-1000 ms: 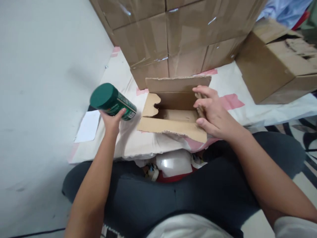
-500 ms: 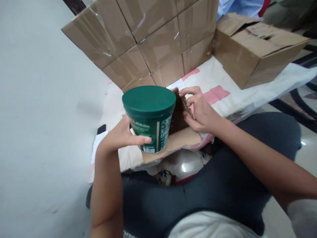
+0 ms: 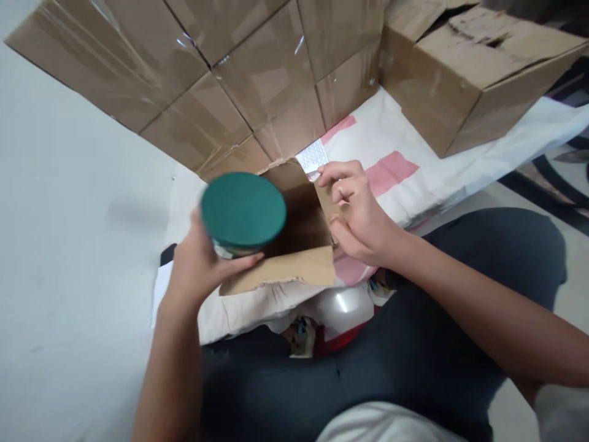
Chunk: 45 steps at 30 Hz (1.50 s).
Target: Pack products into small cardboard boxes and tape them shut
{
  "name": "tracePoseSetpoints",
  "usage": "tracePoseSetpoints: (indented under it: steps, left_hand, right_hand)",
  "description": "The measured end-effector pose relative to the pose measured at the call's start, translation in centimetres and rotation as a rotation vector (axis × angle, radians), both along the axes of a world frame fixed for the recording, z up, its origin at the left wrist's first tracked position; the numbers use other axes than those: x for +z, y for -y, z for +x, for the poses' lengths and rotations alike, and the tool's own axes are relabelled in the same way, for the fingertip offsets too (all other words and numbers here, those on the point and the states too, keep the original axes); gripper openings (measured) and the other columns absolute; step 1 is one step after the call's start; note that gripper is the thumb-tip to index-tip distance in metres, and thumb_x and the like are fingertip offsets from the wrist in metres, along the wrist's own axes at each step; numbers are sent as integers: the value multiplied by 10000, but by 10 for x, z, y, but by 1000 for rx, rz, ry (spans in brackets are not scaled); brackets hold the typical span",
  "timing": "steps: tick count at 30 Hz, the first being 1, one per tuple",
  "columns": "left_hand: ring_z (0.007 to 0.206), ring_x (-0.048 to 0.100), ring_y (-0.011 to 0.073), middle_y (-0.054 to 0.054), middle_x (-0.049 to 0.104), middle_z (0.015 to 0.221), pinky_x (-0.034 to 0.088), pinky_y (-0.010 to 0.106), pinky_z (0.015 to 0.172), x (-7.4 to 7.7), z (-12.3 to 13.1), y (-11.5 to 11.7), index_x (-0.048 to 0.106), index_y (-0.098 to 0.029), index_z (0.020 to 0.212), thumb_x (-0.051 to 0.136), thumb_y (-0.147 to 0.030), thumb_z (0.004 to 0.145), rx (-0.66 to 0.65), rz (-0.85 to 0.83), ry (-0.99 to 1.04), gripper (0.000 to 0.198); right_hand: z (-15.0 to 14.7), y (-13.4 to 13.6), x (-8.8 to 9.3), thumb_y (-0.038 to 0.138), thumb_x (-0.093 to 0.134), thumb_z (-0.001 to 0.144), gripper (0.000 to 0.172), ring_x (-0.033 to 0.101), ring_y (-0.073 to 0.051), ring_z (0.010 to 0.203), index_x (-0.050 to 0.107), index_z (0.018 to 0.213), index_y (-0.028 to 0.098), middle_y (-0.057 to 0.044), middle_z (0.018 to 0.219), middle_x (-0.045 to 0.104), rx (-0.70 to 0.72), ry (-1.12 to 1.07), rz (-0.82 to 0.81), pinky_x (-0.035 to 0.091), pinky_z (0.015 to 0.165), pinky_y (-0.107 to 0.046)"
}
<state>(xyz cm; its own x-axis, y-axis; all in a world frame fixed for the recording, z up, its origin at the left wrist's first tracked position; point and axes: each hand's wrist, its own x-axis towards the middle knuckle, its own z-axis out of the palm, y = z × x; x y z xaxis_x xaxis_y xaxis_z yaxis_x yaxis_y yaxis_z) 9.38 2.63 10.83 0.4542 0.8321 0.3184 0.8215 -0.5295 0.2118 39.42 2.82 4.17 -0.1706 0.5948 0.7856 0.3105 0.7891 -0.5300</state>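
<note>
A green tub [image 3: 243, 209] with a flat green lid is gripped by my left hand [image 3: 197, 261], its thumb across the near side. The tub is tilted over the left part of an open cardboard box [image 3: 278, 270], and its lower part is mostly hidden. Dark space shows inside the box to the right of the tub. My right hand [image 3: 356, 212] is at the box's right side, fingers curled around the right flap [image 3: 326, 199]. The near flap folds outward towards my lap.
Stacked, taped cartons [image 3: 271, 73] form a wall behind the box. Another cardboard box [image 3: 442, 92] with torn top flaps stands at the right on the white and pink sheet [image 3: 363, 135]. A white wall [image 3: 69, 245] runs along the left. A sheet of bubble-like white material [image 3: 313, 156] lies behind the box.
The tub has moved down and left towards the box and tips so its lid faces me more. The right flap now leans outward, with my right hand still beside it. The view has shifted.
</note>
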Motion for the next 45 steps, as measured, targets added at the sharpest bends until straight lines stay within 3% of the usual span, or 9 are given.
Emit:
tracePoseSetpoints:
  steps: [9, 13, 16, 22, 25, 28, 33, 39, 45]
  left_hand:
    - [962, 679, 350, 128, 605, 1236, 522, 424, 824, 10, 41, 1, 144, -274, 1618, 806, -624, 731, 96, 13, -520, 1161]
    - [1015, 687, 364, 151, 655, 1204, 518, 420, 865, 3, 53, 5, 295, -258, 1598, 773, -614, 783, 54, 3, -672, 1011]
    - [932, 725, 313, 118, 738, 1081, 529, 389, 795, 5, 59, 7, 466, -290, 1519, 597, -492, 967, 9, 39, -728, 602]
    - [810, 732, 204, -5, 794, 949, 514, 324, 694, 32, 4, 22, 734, -289, 1109, 553, -359, 998, -243, 325, -311, 224]
    - [953, 724, 239, 26, 777, 1039, 543, 366, 793, 8, -30, 26, 701, -273, 1155, 524, -368, 1004, -203, 168, -91, 252]
    - [1217, 634, 276, 82, 691, 1274, 517, 480, 1032, -54, -38, 27, 611, -267, 1305, 454, -400, 1027, -214, 21, 238, 346]
    - [1428, 433, 320, 89, 543, 1402, 343, 627, 1204, -138, -15, 34, 390, -330, 1440, 616, -436, 924, -147, 347, 517, 573]
    - [1481, 367, 323, 108, 482, 1464, 371, 602, 1208, -119, -22, 45, 293, -307, 1486, 577, -308, 926, -153, 223, 335, 628]
    - [1490, 353, 349, 169, 468, 1491, 394, 598, 1203, -107, -28, 57, 296, -221, 1502, 619, -229, 886, -146, 201, 264, 696]
  right_hand:
    - [2, -11, -5, 68, 463, 710, 432, 495, -285, 1210, 309, 1057, 274, -88, 1139, 432, 2, -49, 98, 468, 1015, -575]
    - [3, -5, -4, 29, 465, 702, 499, 470, -287, 1250, 321, 1106, 285, -90, 1182, 420, 49, 18, 147, 466, 1033, -580]
    - [5, -1, -3, 14, 485, 705, 549, 464, -294, 1273, 331, 1148, 299, -87, 1194, 430, 64, 56, 181, 458, 1050, -603]
    - [9, -3, -9, 112, 587, 819, 581, 472, -307, 1385, 344, 1292, 348, -103, 1403, 422, 59, -105, 31, 575, 930, -503]
    - [12, -8, -15, 273, 651, 881, 647, 462, -303, 1436, 294, 1413, 359, -104, 1545, 389, 41, -156, -102, 602, 915, -446]
    - [9, -12, -18, 393, 671, 907, 639, 423, -309, 1476, 367, 1467, 349, -81, 1606, 398, 57, -83, -149, 545, 1048, -501]
    - [-4, -10, -13, 321, 579, 988, 283, 467, -297, 1452, 716, 1230, 265, -58, 1357, 683, 137, 107, -138, 310, 1242, -577]
    - [-11, -19, -9, 355, 550, 1002, 278, 530, -319, 1381, 807, 1006, 248, -72, 1123, 783, 127, 170, -144, 362, 1187, -599]
    - [-8, -29, -7, 407, 504, 1010, 324, 473, -312, 1420, 781, 1083, 255, -68, 1304, 715, 163, 289, -134, 349, 1193, -609]
